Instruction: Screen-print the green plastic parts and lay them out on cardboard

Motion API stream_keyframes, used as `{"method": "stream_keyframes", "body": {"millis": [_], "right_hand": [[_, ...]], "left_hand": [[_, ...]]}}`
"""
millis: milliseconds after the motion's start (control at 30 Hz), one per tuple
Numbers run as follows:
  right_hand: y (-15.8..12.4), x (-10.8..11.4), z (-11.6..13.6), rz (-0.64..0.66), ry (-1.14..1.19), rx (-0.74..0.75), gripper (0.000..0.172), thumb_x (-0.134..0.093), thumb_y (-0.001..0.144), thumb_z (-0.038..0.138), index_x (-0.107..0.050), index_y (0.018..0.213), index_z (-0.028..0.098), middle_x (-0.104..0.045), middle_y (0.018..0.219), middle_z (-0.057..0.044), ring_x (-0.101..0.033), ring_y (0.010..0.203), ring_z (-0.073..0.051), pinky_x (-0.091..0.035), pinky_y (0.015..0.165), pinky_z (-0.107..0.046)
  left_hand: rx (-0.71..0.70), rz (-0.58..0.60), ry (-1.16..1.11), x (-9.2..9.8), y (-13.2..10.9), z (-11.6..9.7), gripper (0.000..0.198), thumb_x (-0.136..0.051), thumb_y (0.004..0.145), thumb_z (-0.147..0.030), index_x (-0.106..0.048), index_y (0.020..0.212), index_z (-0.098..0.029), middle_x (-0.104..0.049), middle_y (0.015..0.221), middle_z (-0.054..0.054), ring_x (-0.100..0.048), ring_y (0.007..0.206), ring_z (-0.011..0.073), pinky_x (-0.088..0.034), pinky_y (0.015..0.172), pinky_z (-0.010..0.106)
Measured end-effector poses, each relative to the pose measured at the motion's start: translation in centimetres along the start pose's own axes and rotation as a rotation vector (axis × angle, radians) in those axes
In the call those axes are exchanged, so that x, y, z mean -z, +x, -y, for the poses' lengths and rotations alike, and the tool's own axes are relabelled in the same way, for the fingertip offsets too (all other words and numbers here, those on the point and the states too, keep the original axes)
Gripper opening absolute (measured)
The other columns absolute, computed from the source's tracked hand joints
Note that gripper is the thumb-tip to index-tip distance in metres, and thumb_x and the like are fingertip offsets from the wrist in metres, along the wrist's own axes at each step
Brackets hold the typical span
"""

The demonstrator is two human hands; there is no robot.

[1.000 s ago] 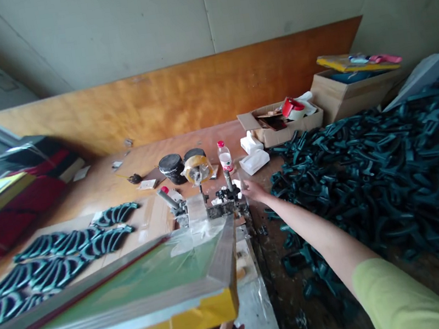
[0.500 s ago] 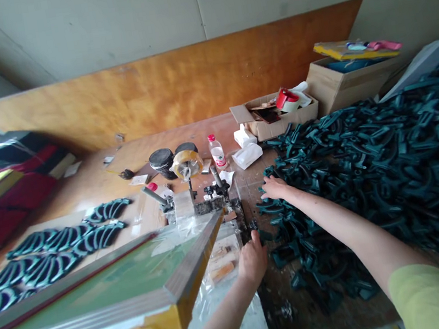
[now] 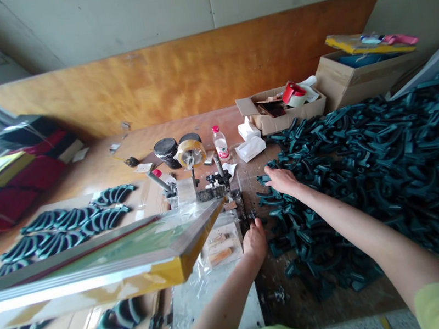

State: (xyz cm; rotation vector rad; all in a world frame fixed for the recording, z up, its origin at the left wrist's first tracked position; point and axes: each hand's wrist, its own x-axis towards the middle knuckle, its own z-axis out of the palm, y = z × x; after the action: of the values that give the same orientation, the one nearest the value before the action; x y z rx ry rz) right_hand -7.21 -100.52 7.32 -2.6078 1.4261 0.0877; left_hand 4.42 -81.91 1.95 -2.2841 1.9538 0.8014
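Observation:
My left hand (image 3: 255, 239) rests, fingers curled, on the right edge of the plastic-covered printing base (image 3: 220, 248), beside a small black knob (image 3: 253, 215); whether it grips anything I cannot tell. My right hand (image 3: 282, 179) lies palm down on the near left edge of a large pile of dark green curved plastic parts (image 3: 377, 161), fingers spread over the parts. The aluminium screen frame (image 3: 105, 263) with green mesh and yellow tape stands tilted up, hinged at a clamp (image 3: 209, 188).
Rows of green curved parts (image 3: 75, 226) lie on a board at left, more at bottom left (image 3: 112, 326). Behind the clamp stand black ink cans (image 3: 167, 151), a tape roll (image 3: 189, 153), a water bottle (image 3: 220, 143), tissue packs (image 3: 251, 148) and cardboard boxes (image 3: 282, 113).
My right hand moved from the clamp to the pile of green parts. My left hand let go of the frame's near corner and went to the base's right edge. The frame stays raised.

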Motion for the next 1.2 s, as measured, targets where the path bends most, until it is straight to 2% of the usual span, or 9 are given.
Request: {"method": "stream_keyframes", "body": {"millis": [133,233,433,600,833,933,1067,1133,1200], "right_hand": [[-3.5,0.2,0.6,-0.175,0.199,-0.058,0.03,-0.062,0.086,0.036,-0.051,0.108,0.019,-0.07,0.098,-0.009,-0.067,0.089,-0.024,-0.047,0.071,-0.029],[-7.1,-1.4,2.6,-0.218,0.423,-0.01,0.017,-0.055,0.09,0.033,-0.054,0.103,0.021,-0.07,0.097,-0.007,-0.067,0.088,-0.021,-0.048,0.074,-0.029],[-11.1,-6.2,13.7,-0.23,0.637,0.29,0.013,-0.06,0.085,0.016,-0.061,0.097,0.022,-0.068,0.095,-0.004,-0.063,0.091,-0.018,-0.048,0.083,-0.033],[-9.9,-8.6,21.6,-0.228,0.428,0.477,0.013,-0.062,0.084,0.013,-0.063,0.096,0.018,-0.064,0.098,-0.006,-0.057,0.097,-0.02,-0.045,0.088,-0.034],[-9.7,-8.7,23.0,-0.176,0.165,0.458,0.018,-0.051,0.091,0.019,-0.067,0.1,0.018,-0.065,0.105,-0.01,-0.055,0.104,-0.024,-0.044,0.09,-0.037],[-9.4,-8.5,23.6,-0.173,0.147,0.464,0.041,-0.054,0.091,0.034,-0.055,0.13,0.019,-0.053,0.137,-0.013,-0.046,0.126,-0.027,-0.037,0.104,-0.042],[-8.8,-9.3,24.7,-0.064,0.104,0.545,0.07,-0.051,0.091,0.05,-0.028,0.15,0.02,-0.029,0.155,-0.01,-0.027,0.142,-0.026,-0.02,0.116,-0.048],[-8.5,-9.6,24.8,-0.009,0.081,0.471,0.072,-0.046,0.091,0.055,-0.028,0.15,0.02,-0.027,0.156,-0.01,-0.025,0.143,-0.027,-0.017,0.116,-0.049],[-8.2,-9.4,23.9,0.021,0.05,0.325,0.07,-0.042,0.092,0.058,-0.032,0.148,0.019,-0.03,0.155,-0.011,-0.025,0.143,-0.028,-0.016,0.116,-0.051]], "left_hand": [[-0.102,-0.049,-0.123,1.1,-4.8,1.4,0.027,-0.043,0.093,-0.024,-0.054,0.117,-0.016,-0.067,0.111,0.011,-0.066,0.101,0.02,-0.049,0.083,0.028],[-0.207,-0.029,-0.378,1.6,-10.4,3.3,0.018,-0.047,0.091,-0.027,-0.06,0.102,-0.02,-0.071,0.091,0.004,-0.066,0.084,0.0155,-0.048,0.074,0.023],[-0.213,0.271,-0.708,2.3,-19.7,6.3,0.018,-0.06,0.08,-0.031,-0.07,0.09,-0.019,-0.071,0.075,0.0,-0.062,0.068,0.013,-0.043,0.06,0.02],[-0.115,0.187,-0.793,3.1,-22.4,10.2,0.023,-0.056,0.084,-0.037,-0.068,0.09,-0.018,-0.069,0.074,0.001,-0.06,0.067,0.0128,-0.041,0.06,0.021],[0.15,-0.123,-1.257,3.4,-23.8,19.0,0.04,-0.062,0.078,-0.057,-0.06,0.083,-0.017,-0.07,0.083,0.007,-0.067,0.078,0.0185,-0.051,0.068,0.027],[0.209,-0.403,-1.389,7.0,-23.7,21.9,0.042,-0.068,0.073,-0.055,-0.061,0.089,-0.017,-0.07,0.081,0.004,-0.066,0.071,0.0167,-0.053,0.068,0.029],[0.051,-0.784,-1.489,14.9,-21.8,23.7,0.056,-0.062,0.079,-0.056,-0.053,0.123,-0.021,-0.063,0.071,-0.003,-0.059,0.057,0.0095,-0.054,0.061,0.025],[-0.05,-0.858,-1.523,18.6,-20.4,23.7,0.061,-0.054,0.081,-0.062,-0.05,0.126,-0.021,-0.06,0.066,-0.005,-0.054,0.051,0.0084,-0.055,0.057,0.025],[-0.099,-0.837,-1.522,21.2,-19.0,23.4,0.062,-0.046,0.082,-0.068,-0.053,0.118,-0.019,-0.058,0.062,-0.004,-0.051,0.047,0.0083,-0.054,0.054,0.025]]}}
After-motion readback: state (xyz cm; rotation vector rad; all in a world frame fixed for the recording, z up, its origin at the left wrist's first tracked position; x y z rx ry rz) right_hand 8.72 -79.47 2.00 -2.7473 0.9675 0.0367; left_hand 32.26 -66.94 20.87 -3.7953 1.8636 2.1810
